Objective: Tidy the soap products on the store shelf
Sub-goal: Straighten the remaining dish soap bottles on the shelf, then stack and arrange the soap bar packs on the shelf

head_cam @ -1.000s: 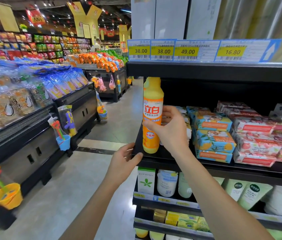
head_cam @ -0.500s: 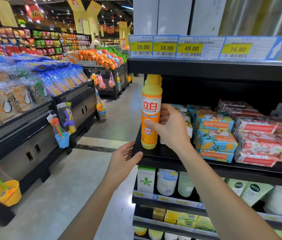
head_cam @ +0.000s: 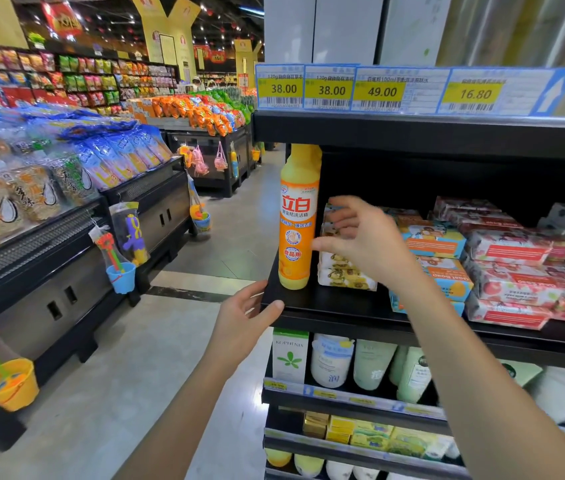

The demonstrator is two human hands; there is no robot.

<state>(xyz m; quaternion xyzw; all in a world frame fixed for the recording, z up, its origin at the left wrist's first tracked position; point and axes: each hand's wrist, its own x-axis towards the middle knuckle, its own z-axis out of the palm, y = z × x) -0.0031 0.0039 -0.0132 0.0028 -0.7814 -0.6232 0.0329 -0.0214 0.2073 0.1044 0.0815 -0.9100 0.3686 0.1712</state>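
While the bottle [head_cam: 297, 230] stands upright at the left end of the shelf [head_cam: 326, 303], the right hand [head_cam: 360, 242] hovers just to its right, fingers spread wide and holding nothing, thumb tip at the bottle's side. The bottle's long axis is vertical. The left hand [head_cam: 243, 320], loosely open, rests on the shelf corner, below the bottle. Stacked soap packs [head_cam: 343, 271] sit behind the right hand.

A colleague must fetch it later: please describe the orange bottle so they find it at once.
Find the black shelf under the yellow price tags. At its left end stands the orange bottle, beside soap packs. It alone is tall and upright.
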